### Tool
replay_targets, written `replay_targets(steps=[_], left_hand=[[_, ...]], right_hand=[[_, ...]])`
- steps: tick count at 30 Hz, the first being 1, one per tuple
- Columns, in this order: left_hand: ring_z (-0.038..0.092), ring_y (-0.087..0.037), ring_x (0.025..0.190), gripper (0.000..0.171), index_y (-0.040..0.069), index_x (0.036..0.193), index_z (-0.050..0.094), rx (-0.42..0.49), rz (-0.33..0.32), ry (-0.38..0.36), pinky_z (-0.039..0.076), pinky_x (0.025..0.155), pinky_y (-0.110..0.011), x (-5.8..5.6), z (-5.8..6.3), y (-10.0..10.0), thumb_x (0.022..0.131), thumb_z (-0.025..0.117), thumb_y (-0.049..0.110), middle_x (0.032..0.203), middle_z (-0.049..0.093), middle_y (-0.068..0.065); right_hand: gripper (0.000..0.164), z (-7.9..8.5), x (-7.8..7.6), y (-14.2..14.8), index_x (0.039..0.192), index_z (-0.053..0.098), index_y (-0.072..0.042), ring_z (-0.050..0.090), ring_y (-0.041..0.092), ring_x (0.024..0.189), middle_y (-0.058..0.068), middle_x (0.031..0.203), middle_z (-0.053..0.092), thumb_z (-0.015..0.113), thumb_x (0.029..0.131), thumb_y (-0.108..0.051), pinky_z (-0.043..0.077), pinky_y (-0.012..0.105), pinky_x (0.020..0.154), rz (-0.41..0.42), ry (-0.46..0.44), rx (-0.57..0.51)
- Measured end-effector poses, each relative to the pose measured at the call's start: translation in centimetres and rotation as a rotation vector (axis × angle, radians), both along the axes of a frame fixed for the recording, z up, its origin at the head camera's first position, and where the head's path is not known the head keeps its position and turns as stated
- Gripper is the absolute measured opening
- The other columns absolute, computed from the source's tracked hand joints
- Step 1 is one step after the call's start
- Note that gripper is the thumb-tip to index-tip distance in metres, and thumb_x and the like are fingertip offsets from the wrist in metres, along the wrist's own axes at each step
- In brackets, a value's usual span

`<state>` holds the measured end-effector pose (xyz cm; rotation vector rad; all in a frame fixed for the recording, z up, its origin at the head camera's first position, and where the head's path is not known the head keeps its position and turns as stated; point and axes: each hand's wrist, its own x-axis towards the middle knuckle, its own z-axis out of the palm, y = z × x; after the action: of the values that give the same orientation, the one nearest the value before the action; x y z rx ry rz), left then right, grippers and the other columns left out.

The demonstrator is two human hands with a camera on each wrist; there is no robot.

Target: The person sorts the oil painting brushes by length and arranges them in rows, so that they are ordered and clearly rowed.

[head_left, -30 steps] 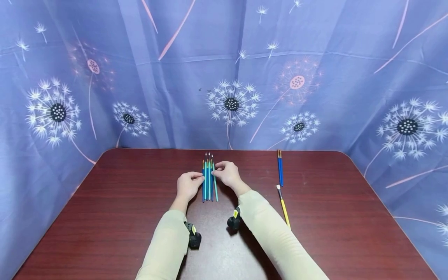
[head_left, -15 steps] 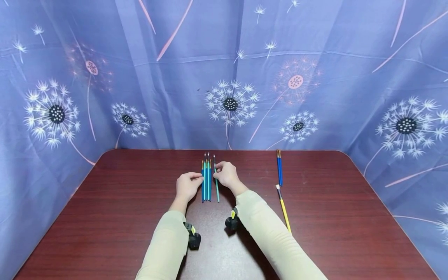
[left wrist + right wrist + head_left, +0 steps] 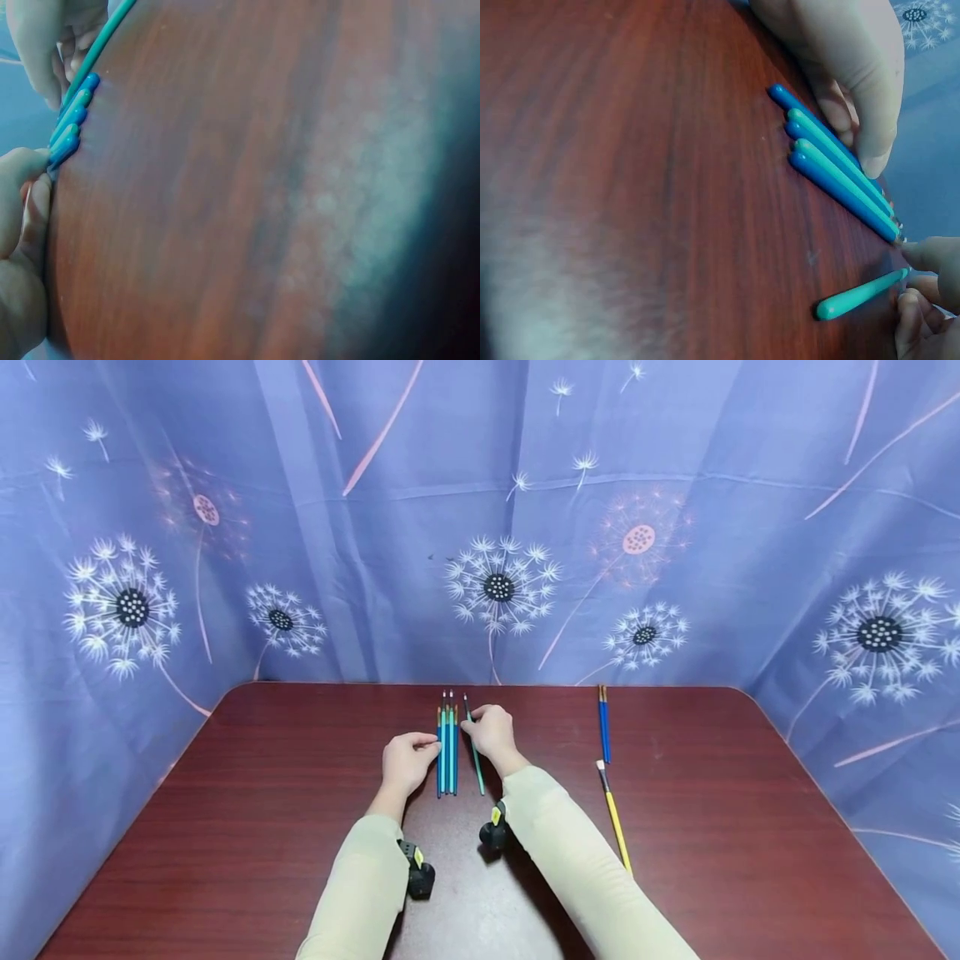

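Note:
A row of several slim blue and teal paintbrushes lies side by side on the table, bristles toward the back. My left hand is at the row's left side, thumb and forefinger pinching the outermost blue paintbrush. To the right of the row, one teal paintbrush lies at a slant, apart from the others. Thumb and fingers of my right hand pinch it near its bristle end. In the right wrist view its rounded handle end points back toward me.
Two blue paintbrushes lie together at the back right. Nearer to me, a yellow-handled brush with white bristles lies partly behind the right sleeve. A patterned blue curtain hangs behind the reddish-brown table.
My right hand has drawn the teal paintbrush rightward, away from the row, and its handle end has swung right. The left hand stays at the row's left side.

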<state>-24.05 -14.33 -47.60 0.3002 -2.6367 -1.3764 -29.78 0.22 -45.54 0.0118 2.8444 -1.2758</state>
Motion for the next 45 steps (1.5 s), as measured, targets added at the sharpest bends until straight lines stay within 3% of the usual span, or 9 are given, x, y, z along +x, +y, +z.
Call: replay_targets(steps=[7, 16, 23, 34, 45], left_hand=[[0.069, -0.018, 0.085, 0.022, 0.012, 0.102, 0.075, 0.011, -0.011, -0.001, 0.055, 0.077, -0.037, 0.14, -0.25, 0.44, 0.086, 0.068, 0.025, 0.09, 0.074, -0.003], [0.069, -0.019, 0.084, 0.021, 0.012, 0.102, 0.075, 0.003, -0.018, 0.018, 0.055, 0.076, -0.036, 0.16, -0.12, 0.41, 0.086, 0.068, 0.023, 0.089, 0.074, -0.004], [0.069, -0.019, 0.085, 0.021, 0.011, 0.102, 0.075, 0.007, -0.021, 0.016, 0.055, 0.077, -0.037, 0.27, 0.08, 0.38, 0.086, 0.068, 0.022, 0.09, 0.074, -0.005], [0.069, -0.019, 0.085, 0.02, 0.011, 0.101, 0.075, 0.008, -0.015, 0.019, 0.055, 0.077, -0.036, 0.0, -0.12, 0.36, 0.085, 0.068, 0.023, 0.089, 0.074, -0.004], [0.069, -0.019, 0.085, 0.02, 0.011, 0.101, 0.075, 0.011, -0.009, 0.007, 0.055, 0.077, -0.036, -0.09, -0.16, -0.15, 0.085, 0.069, 0.023, 0.09, 0.074, -0.005]], right_hand=[[0.022, -0.14, -0.46, 0.08, 0.101, 0.074, -0.014, 0.066, 0.024, 0.094, 0.004, 0.101, 0.072, 0.067, 0.086, -0.03, 0.054, 0.041, 0.079, -0.114, -0.017, 0.034], [0.014, -0.07, -0.36, -0.2, 0.082, 0.076, -0.018, 0.068, 0.024, 0.08, 0.002, 0.086, 0.073, 0.066, 0.085, -0.026, 0.055, 0.04, 0.065, -0.155, 0.01, 0.124], [0.023, -0.06, -0.51, -0.25, 0.062, 0.069, -0.018, 0.066, 0.022, 0.07, 0.0, 0.07, 0.069, 0.063, 0.083, -0.025, 0.053, 0.038, 0.057, -0.15, 0.018, 0.156], [0.022, -0.2, -0.62, -0.39, 0.064, 0.069, -0.016, 0.066, 0.023, 0.071, 0.002, 0.071, 0.069, 0.065, 0.084, -0.026, 0.054, 0.039, 0.059, -0.16, 0.023, 0.165], [0.014, 0.32, -0.24, -0.48, 0.072, 0.074, -0.017, 0.067, 0.024, 0.079, 0.002, 0.081, 0.073, 0.066, 0.08, -0.026, 0.055, 0.04, 0.066, -0.199, 0.019, 0.052]])
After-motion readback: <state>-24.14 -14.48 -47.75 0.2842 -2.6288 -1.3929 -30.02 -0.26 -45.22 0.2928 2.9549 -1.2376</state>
